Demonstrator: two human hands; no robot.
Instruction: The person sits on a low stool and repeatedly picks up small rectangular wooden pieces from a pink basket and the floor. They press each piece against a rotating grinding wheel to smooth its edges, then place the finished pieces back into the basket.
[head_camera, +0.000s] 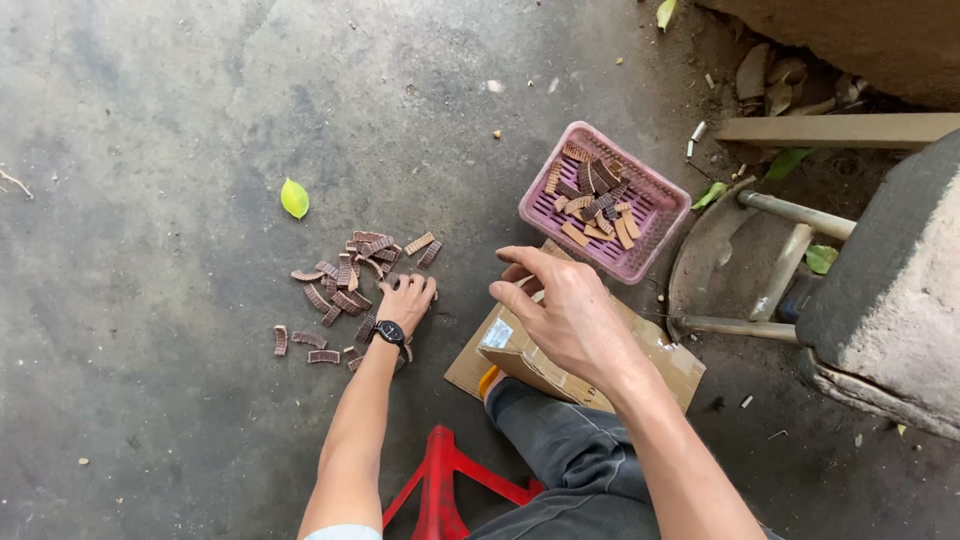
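Observation:
My left hand (407, 297), with a black watch on the wrist, reaches down onto a scattered pile of small curved brown ridged pieces (345, 283) on the concrete floor; its fingers rest on the pile's right edge. My right hand (560, 310) hovers over a flattened cardboard box (655, 352), fingers curled and apart, and I see nothing in it. A pink plastic basket (655, 203) just beyond the right hand holds several of the same brown pieces.
A red stool leg (440, 480) stands by my knee. At the right are a concrete block (890, 290), a metal pan with wooden handles (745, 265) and a wooden plank (835, 128). A green leaf (294, 198) lies on the floor.

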